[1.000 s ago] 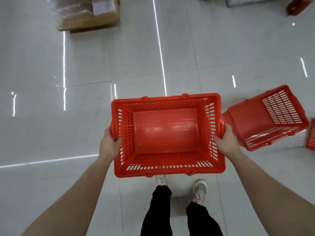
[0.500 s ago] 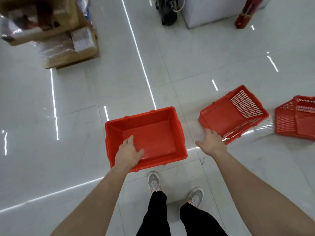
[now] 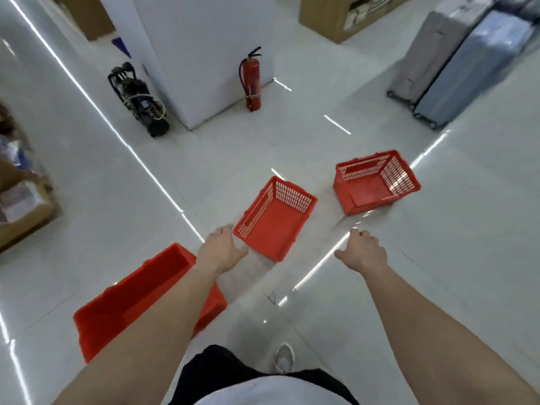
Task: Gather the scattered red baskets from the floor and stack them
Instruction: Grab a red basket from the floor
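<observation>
**Item 1, middle basket** [image 3: 274, 219]: red plastic with mesh walls, set on the white tiled floor [image 3: 438, 258]. It is placed ahead of the person and between the two outstretched arms. The open top is turned up toward the camera. Its long axis is judged to run away from the person and slant to the right, so a short end and a corner are presented to the hands.

**Item 2, left hand** [image 3: 222, 249]: empty, palm down, fingers loosely spread. The fingertips are seen just beside the near-left corner of the middle basket. Contact cannot be confirmed. This is the nearer hand.

**Item 3, right hand** [image 3: 362, 252]: empty, palm down, fingers relaxed and slightly parted. It is held clear of the middle basket, off its right side, with bare floor between.

**Item 4, near basket** [image 3: 131, 299]: red, on the floor at the person's lower left, partly hidden by the left forearm.

**Item 5, far basket** [image 3: 377, 182]: red, on the floor beyond the right hand, apart from the middle basket.

**Assessment:** nothing is stacked yet. The middle basket is judged the next pick. Since it lies slantwise, the right hand would have to be brought inward to the far long rim before a two-handed lift.
</observation>
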`<state>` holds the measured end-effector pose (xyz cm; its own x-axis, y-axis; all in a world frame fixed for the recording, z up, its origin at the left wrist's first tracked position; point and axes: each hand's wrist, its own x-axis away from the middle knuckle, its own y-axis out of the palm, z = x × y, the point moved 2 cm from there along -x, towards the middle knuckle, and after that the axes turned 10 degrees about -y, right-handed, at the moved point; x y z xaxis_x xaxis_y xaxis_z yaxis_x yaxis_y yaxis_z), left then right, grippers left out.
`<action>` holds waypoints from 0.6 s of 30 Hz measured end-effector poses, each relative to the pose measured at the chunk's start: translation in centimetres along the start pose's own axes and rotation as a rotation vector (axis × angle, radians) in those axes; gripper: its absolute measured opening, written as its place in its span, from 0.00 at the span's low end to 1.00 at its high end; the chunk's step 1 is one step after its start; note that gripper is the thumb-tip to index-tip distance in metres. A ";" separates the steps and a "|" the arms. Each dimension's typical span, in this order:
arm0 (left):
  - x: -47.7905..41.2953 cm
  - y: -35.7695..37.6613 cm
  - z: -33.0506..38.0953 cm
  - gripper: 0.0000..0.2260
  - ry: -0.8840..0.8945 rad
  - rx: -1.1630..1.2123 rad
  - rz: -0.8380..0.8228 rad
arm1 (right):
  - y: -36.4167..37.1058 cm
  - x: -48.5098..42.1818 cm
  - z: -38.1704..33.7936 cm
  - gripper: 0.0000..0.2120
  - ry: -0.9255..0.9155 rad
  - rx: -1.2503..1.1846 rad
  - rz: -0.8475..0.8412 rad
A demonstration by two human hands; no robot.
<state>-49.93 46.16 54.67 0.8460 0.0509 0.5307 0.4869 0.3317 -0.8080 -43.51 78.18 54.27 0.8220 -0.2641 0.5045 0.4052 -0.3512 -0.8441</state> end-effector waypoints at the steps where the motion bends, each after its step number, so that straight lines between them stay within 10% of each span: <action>1: 0.6 0.1 3.7 0.34 0.058 -0.036 0.004 | -1.4 0.8 3.2 0.32 0.047 -0.020 0.018; 18: -8.6 3.9 36.6 0.36 0.437 -0.271 -0.065 | -13.6 -7.6 24.9 0.31 0.325 -0.139 0.119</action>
<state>-63.26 81.45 56.31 0.7958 -0.3791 0.4721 0.5310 0.0621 -0.8451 -45.32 107.36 57.40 0.6809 -0.5742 0.4546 0.2379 -0.4136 -0.8788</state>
